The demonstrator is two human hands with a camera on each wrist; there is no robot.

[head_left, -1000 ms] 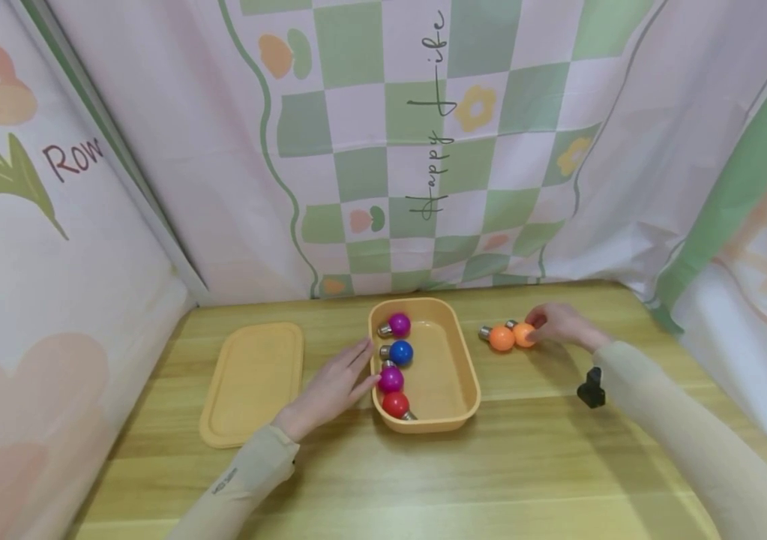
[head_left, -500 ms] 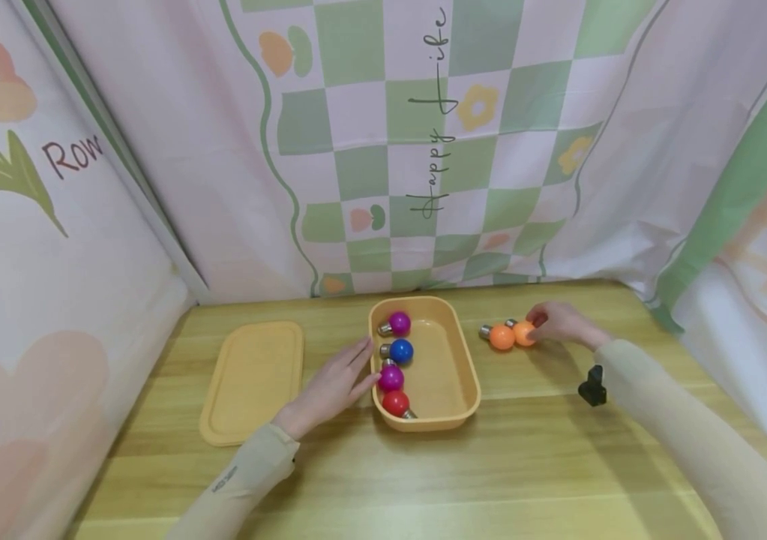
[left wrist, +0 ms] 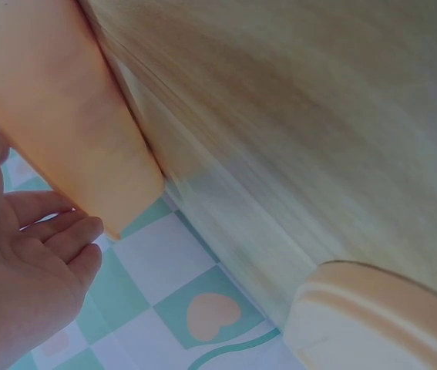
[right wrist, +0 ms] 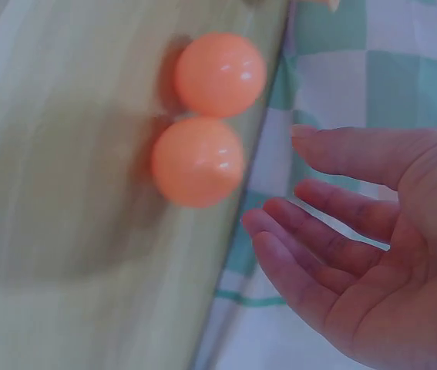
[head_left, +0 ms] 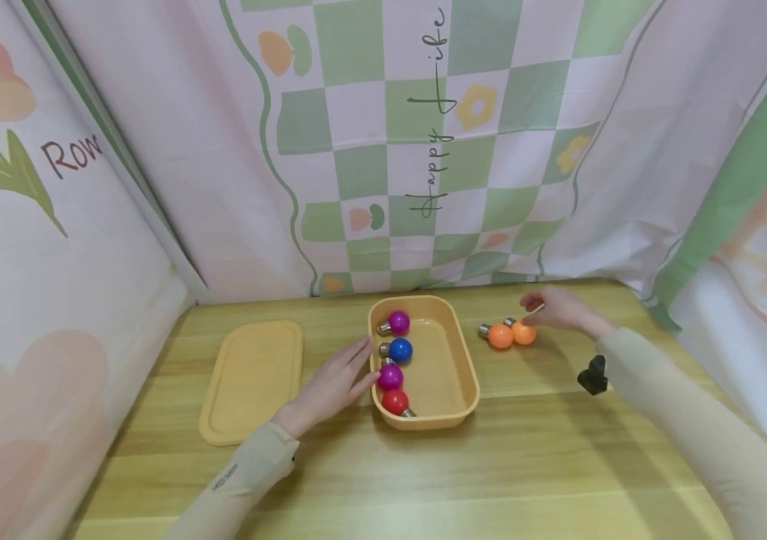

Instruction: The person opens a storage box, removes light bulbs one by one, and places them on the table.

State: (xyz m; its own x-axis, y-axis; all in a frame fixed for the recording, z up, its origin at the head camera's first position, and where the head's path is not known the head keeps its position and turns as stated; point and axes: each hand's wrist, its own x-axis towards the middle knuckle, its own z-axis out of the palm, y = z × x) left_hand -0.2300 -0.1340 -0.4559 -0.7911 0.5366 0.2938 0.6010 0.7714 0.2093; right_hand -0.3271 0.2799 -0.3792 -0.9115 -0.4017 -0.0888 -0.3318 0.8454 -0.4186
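My left hand [head_left: 329,386] rests its extended fingers on the left rim of a yellow plastic box [head_left: 469,375]. Inside, along that side, lie a purple light bulb [head_left: 399,322], a blue bulb [head_left: 400,350], another purple bulb [head_left: 390,377] and a red bulb [head_left: 395,403]. To the right of the box, two orange bulbs [head_left: 500,336] lie side by side on the table, metal bases pointing away. Just above and behind the right-hand orange bulb [right wrist: 197,163] is my right hand [head_left: 561,309]. In the right wrist view its fingers are loosely spread, apart from both bulbs.
A matching yellow lid [head_left: 253,382] lies flat on the wooden table [head_left: 383,480], left of the box. Patterned curtains [head_left: 437,150] hang behind the table and at both sides. A small black device [head_left: 594,375] sits at my right wrist.
My right hand has come off the right-hand orange bulb and lifted slightly up and back. The bulbs, the box and my left hand stay in place.
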